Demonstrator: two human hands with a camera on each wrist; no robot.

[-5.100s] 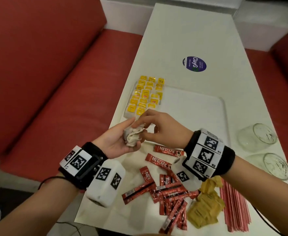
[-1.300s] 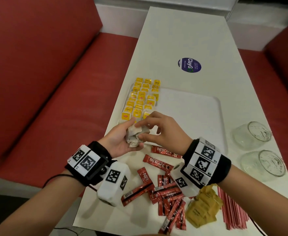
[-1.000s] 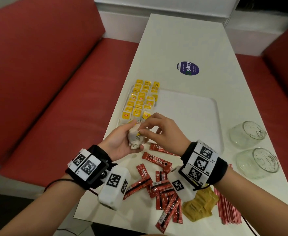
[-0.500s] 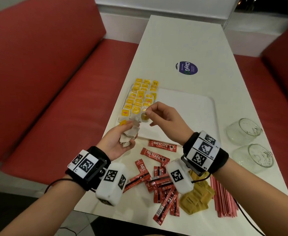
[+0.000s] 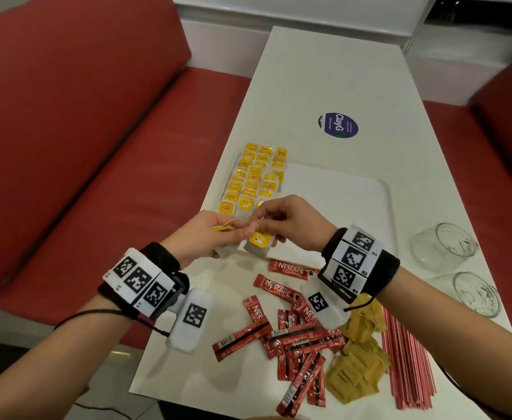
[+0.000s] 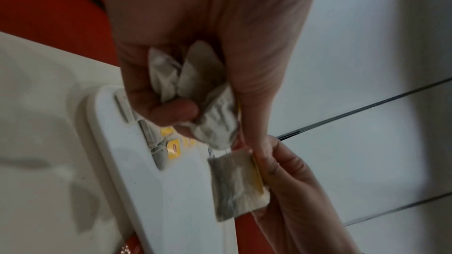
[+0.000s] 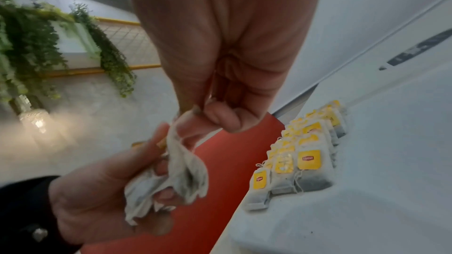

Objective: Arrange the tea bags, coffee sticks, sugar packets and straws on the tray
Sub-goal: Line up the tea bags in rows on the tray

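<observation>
My left hand (image 5: 233, 234) grips a crumpled bunch of tea bags (image 6: 195, 88) just in front of the tray's near left corner. A yellow tag (image 5: 221, 228) on a string lies across its fingers. My right hand (image 5: 257, 225) meets it from the right and pinches one flat tea bag (image 5: 260, 242), which the left wrist view shows as a tea bag (image 6: 234, 186) apart from the bunch. Rows of yellow-tagged tea bags (image 5: 254, 180) fill the left strip of the white tray (image 5: 339, 201). Red coffee sticks (image 5: 294, 338), brown sugar packets (image 5: 357, 359) and red straws (image 5: 406, 365) lie on the table nearer me.
Two glasses (image 5: 442, 247) (image 5: 475, 294) lie on their sides at the table's right edge. A round blue sticker (image 5: 338, 125) is beyond the tray. Red bench seats (image 5: 127, 177) flank the white table on both sides.
My right hand has pulled a tea bag out of the bunch; the bag now hangs flat from its fingers beside the left hand. Both hands stay at the tray's near left corner.
</observation>
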